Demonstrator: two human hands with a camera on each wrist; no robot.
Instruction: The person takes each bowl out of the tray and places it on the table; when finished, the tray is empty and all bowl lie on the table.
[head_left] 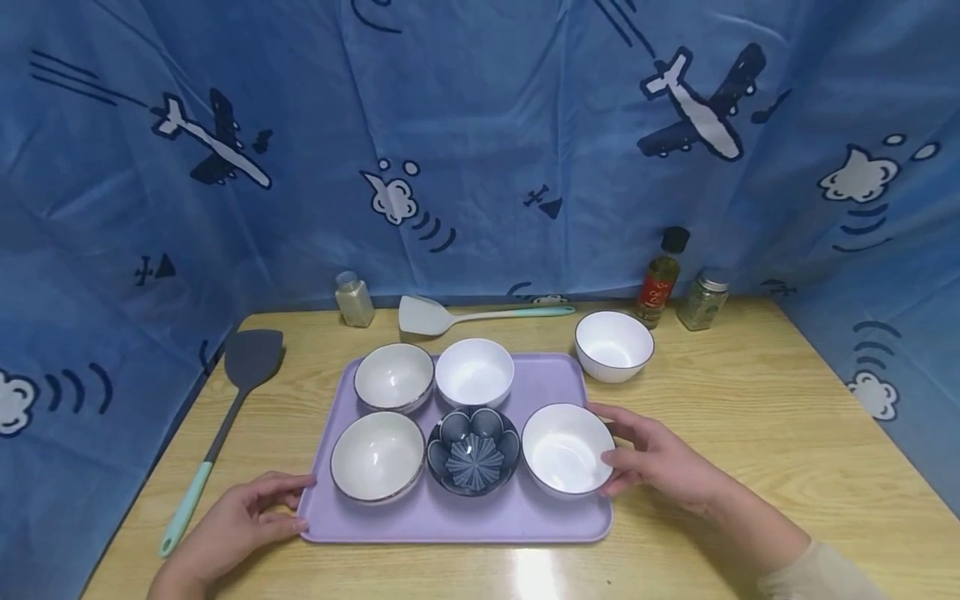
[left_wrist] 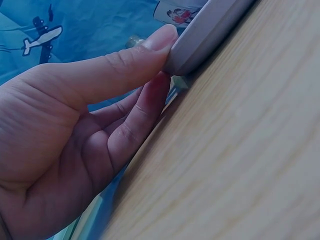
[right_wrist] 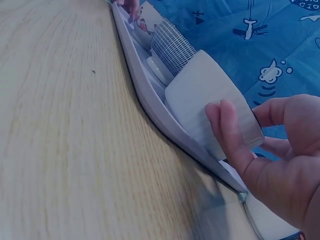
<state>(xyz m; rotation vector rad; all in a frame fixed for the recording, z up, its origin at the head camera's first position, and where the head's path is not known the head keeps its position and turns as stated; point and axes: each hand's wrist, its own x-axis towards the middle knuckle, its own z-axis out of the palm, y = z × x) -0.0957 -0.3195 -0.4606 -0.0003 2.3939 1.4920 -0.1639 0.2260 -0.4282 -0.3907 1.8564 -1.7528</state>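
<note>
My left hand (head_left: 243,521) pinches the left edge of a lilac tray (head_left: 450,527) between thumb and fingers, near its front corner. On the tray's right side, my right hand (head_left: 660,462) grips a white dark-rimmed bowl (head_left: 567,450), fingers spread round its outer wall. The right wrist view shows fingertips (right_wrist: 227,117) against that bowl's side. Beside it sits a dark blue petal-patterned bowl (head_left: 474,454), then a cream bowl (head_left: 378,458) at front left. Behind these, another cream bowl (head_left: 394,379) and a second white bowl (head_left: 476,373) stand on the tray.
A third white bowl (head_left: 614,346) stands off the tray at back right, near a sauce bottle (head_left: 657,287) and a spice jar (head_left: 703,300). Another jar (head_left: 354,300) and a white turner (head_left: 427,317) line the back. A dark turner (head_left: 251,358) lies left. Blue cloth (head_left: 480,167) surrounds the table.
</note>
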